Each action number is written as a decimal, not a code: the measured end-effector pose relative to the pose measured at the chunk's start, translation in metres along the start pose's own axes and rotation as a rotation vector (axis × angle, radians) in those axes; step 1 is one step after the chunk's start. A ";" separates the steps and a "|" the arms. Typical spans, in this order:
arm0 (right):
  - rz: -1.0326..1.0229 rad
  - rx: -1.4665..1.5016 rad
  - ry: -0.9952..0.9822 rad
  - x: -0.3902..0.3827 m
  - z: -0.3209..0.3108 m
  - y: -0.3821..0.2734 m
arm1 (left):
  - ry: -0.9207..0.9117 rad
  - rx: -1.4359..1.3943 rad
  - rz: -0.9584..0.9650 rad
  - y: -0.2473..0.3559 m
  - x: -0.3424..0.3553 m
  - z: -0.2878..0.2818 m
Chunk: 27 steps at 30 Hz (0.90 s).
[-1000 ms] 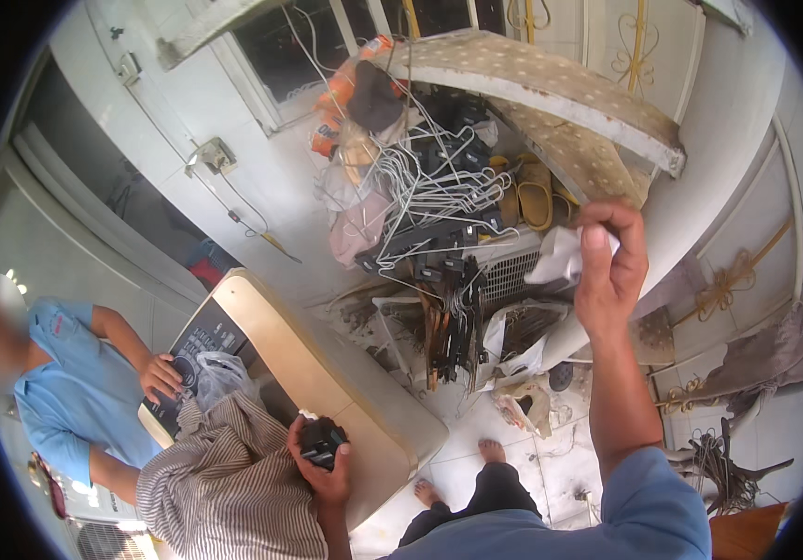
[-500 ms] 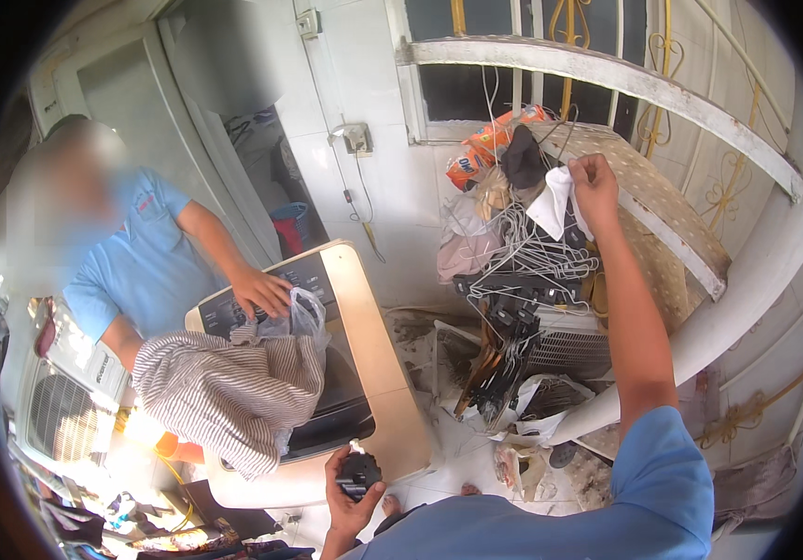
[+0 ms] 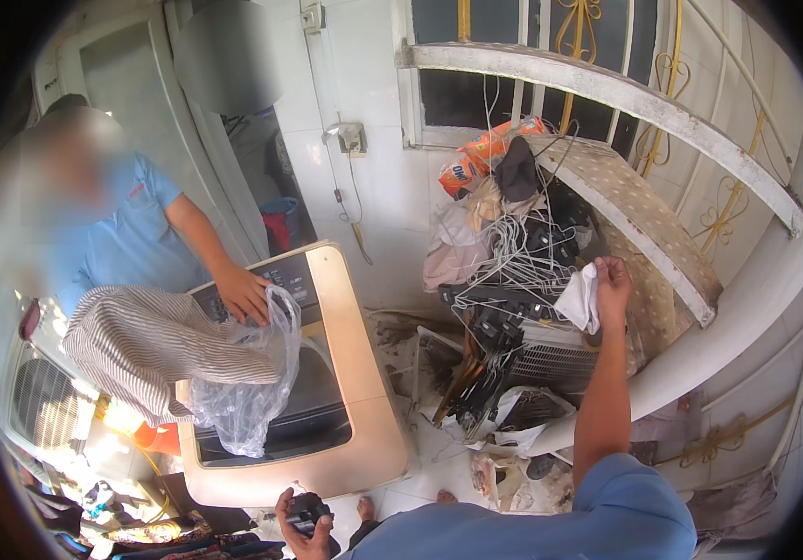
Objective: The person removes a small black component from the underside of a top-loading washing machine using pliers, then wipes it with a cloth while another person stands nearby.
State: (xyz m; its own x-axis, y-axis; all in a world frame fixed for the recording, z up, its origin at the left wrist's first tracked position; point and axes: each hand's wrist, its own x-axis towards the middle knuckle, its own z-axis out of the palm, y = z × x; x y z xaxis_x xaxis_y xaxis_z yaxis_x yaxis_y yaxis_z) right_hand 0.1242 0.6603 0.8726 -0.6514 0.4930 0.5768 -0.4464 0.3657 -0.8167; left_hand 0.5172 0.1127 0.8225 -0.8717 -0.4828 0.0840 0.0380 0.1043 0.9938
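My right hand (image 3: pixel 614 289), arm stretched out, pinches a white cloth (image 3: pixel 577 299) beside the pile of hangers. Low at the front, my left hand (image 3: pixel 300 534) is closed round a small black object (image 3: pixel 308 511) with a notched edge; its kind is unclear. Left of me stands a beige top-load washing machine (image 3: pixel 364 383). Across it, a co-worker's hand (image 3: pixel 244 295) rests by the control panel at a clear plastic bag (image 3: pixel 250 406). A striped cloth (image 3: pixel 163 345) hangs from the co-worker's side over the machine and partly over the bag.
White wire hangers (image 3: pixel 513 252) and black hangers (image 3: pixel 490 308) are heaped at the right with an orange packet (image 3: pixel 462 175). A white-edged stair (image 3: pixel 625 79) and a thick pale pipe (image 3: pixel 700 341) border that side. An outdoor air-conditioner unit (image 3: pixel 42 401) stands far left.
My right hand has come down with the white cloth, and my left hand has shifted left and lower. The co-worker's striped cloth has moved left, exposing more of the plastic bag.
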 end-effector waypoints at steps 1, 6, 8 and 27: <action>0.054 0.010 -0.055 0.014 -0.004 -0.001 | -0.008 0.016 0.005 0.001 0.003 -0.001; -0.036 -0.143 -0.248 0.071 0.064 0.000 | -0.040 -0.058 -0.017 -0.009 0.007 -0.008; -0.079 -0.443 -0.110 0.082 0.073 -0.006 | -0.076 -0.045 -0.060 0.016 0.015 0.004; 0.012 0.504 -1.474 -0.259 0.368 -0.307 | -0.056 -1.104 0.353 0.084 0.088 -0.110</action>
State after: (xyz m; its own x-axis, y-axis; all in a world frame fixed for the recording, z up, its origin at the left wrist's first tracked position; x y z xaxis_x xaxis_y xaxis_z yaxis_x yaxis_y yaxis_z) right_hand 0.2046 0.1299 0.9670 -0.5264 -0.7991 0.2905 -0.3926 -0.0746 -0.9167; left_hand 0.4971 -0.0170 0.9215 -0.7469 -0.5361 0.3934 0.6649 -0.6030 0.4407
